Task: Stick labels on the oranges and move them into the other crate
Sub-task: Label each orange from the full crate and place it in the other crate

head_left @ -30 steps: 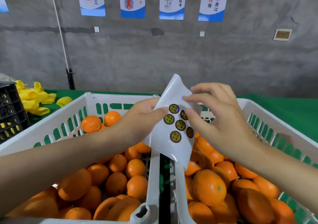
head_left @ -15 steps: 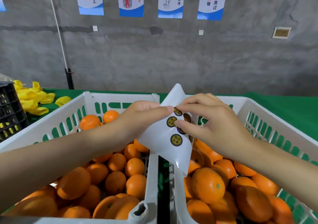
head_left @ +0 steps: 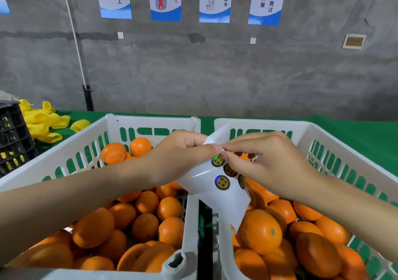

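Observation:
A white label sheet [head_left: 206,191] with round black-and-gold stickers [head_left: 222,182] hangs above the gap between two white crates. My left hand [head_left: 178,157] pinches the sheet near its top, thumb on the front. My right hand [head_left: 265,163] has thumb and forefinger curled at the sheet's upper stickers, pinching at one there; that sticker is hidden by the fingers. The left crate [head_left: 81,152] and the right crate [head_left: 336,148] both hold several oranges, such as one orange [head_left: 260,230] just under the sheet.
A green cloth [head_left: 355,126] covers the table. Yellow foam fruit nets [head_left: 43,124] lie at the back left beside a black crate [head_left: 13,135]. A grey wall with posters stands right behind the table.
Both hands and the sheet have dropped lower and closer to the crates. My right hand went from spread fingers touching the stickers to a curled pinch at the top ones.

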A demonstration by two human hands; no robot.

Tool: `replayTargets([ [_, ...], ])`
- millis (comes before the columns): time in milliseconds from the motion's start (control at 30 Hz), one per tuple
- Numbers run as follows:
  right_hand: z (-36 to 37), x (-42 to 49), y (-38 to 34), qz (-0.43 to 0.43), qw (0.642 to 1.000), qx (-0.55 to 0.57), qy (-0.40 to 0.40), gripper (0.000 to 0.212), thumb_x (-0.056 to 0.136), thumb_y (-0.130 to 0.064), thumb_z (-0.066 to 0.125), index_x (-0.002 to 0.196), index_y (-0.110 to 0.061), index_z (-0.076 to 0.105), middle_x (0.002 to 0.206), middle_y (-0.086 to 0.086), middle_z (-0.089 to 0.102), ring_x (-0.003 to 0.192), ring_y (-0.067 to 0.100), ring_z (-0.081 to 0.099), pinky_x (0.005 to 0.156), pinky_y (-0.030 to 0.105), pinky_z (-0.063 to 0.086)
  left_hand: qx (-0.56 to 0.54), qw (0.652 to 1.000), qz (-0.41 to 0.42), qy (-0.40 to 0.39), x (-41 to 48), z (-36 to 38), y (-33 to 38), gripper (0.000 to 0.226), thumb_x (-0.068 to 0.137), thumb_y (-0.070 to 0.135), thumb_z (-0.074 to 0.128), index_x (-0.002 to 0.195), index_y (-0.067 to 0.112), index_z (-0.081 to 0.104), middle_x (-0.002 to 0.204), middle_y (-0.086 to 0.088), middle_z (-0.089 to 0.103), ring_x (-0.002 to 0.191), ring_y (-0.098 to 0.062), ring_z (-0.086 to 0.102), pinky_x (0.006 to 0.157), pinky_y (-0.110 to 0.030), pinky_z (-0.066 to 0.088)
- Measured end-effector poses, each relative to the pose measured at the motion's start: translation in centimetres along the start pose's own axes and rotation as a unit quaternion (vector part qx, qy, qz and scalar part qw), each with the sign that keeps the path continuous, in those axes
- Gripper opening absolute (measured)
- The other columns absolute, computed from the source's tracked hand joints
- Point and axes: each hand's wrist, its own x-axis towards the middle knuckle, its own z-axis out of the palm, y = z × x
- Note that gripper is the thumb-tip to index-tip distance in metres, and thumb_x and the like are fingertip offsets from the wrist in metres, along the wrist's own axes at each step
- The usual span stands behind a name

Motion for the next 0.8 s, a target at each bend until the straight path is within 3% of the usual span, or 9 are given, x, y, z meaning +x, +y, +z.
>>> replayTargets([
  [100, 0.04, -0.03, -0.08, 0.0, 1.0, -0.005, -0.006, 0.015, 0.091, -0.016, 0.068, 0.1, -0.017, 0.08, 0.091, -0.005, 0.077, 0.084, 0.014, 0.07, 0.071, 0.039, 0.057, 0.011, 1.0, 0.0, -0.014, 0.02, -0.12, -0.02, 0.047, 0.085, 0.044, 0.058, 0.094, 0.0, 0.072, 0.092, -0.026, 0.07, 0.071, -0.026, 0.064, 0.068, -0.036, 0.049],
  [167, -0.06, 0.02, -0.02, 0.003, 1.0, -0.008, -0.008, 0.015, 0.091, -0.016, 0.068, 0.1, -0.017, 0.08, 0.092, -0.005, 0.077, 0.085, 0.014, 0.07, 0.072, 0.04, 0.057, 0.02, 1.0, 0.007, -0.023, 0.0, -0.17, -0.09, 0.044, 0.087, 0.044, 0.057, 0.095, 0.005, 0.074, 0.093, -0.022, 0.072, 0.077, -0.037, 0.066, 0.069, -0.036, 0.052],
  [267, -0.11, 0.06, 0.05, 0.011, 1.0, -0.006, -0.014, 0.015, 0.092, -0.016, 0.067, 0.099, -0.018, 0.08, 0.091, -0.004, 0.077, 0.085, 0.016, 0.07, 0.072, 0.042, 0.056, 0.029, 0.999, 0.015, -0.028, -0.12, -0.25, -0.14, 0.032, 0.096, 0.041, 0.057, 0.092, 0.015, 0.076, 0.089, -0.014, 0.075, 0.085, -0.035, 0.069, 0.068, -0.031, 0.055],
  [400, 0.01, 0.05, 0.04, 0.026, 0.999, 0.016, -0.023, 0.015, 0.093, -0.015, 0.066, 0.096, -0.018, 0.08, 0.09, -0.004, 0.076, 0.084, 0.015, 0.069, 0.071, 0.042, 0.054, 0.047, 0.998, 0.021, -0.03, -0.27, -0.36, -0.05, 0.03, 0.101, 0.032, 0.056, 0.095, 0.01, 0.075, 0.089, -0.012, 0.075, 0.085, -0.034, 0.07, 0.067, -0.029, 0.056],
  [500, 0.06, 0.12, 0.16, 0.056, 0.997, 0.042, -0.025, 0.016, 0.094, -0.018, 0.064, 0.094, -0.019, 0.08, 0.088, -0.011, 0.074, 0.084, 0.009, 0.067, 0.073, 0.034, 0.053, 0.05, 0.998, 0.02, -0.029, -0.28, -0.35, 0.02, 0.031, 0.102, 0.031, 0.054, 0.095, 0.007, 0.073, 0.089, -0.015, 0.073, 0.079, -0.032, 0.069, 0.065, -0.032, 0.054],
  [600, 0.26, 0.21, 0.29, 0.093, 0.994, 0.062, 0.001, 0.019, 0.093, -0.021, 0.063, 0.082, -0.022, 0.078, 0.076, -0.015, 0.071, 0.077, 0.005, 0.064, 0.068, 0.021, 0.048, 0.046, 0.999, 0.013, -0.026, -0.27, -0.35, 0.05, 0.028, 0.103, 0.026, 0.054, 0.088, 0.015, 0.074, 0.084, -0.008, 0.075, 0.073, -0.019, 0.071, 0.061, -0.025, 0.055],
  [667, 0.34, 0.29, 0.38, 0.113, 0.991, 0.069, 0.03, 0.019, 0.093, -0.019, 0.063, 0.08, -0.021, 0.077, 0.072, -0.014, 0.07, 0.072, 0.005, 0.063, 0.063, 0.016, 0.045, 0.037, 0.999, 0.008, -0.034, -0.31, -0.32, 0.18, 0.027, 0.102, 0.024, 0.054, 0.085, 0.02, 0.074, 0.085, -0.004, 0.077, 0.076, -0.019, 0.074, 0.061, -0.024, 0.058],
  [800, -0.04, 0.69, 0.45, 0.133, 0.98, 0.097, 0.111, 0.019, 0.093, -0.023, 0.057, 0.08, -0.027, 0.07, 0.08, -0.016, 0.067, 0.074, 0.003, 0.06, 0.062, 0.014, 0.043, 0.023, 0.998, 0.005, -0.055, -0.48, -0.31, 0.39, 0.029, 0.103, 0.025, 0.053, 0.084, 0.019, 0.074, 0.087, -0.002, 0.078, 0.076, -0.018, 0.075, 0.062, -0.021, 0.057],
])
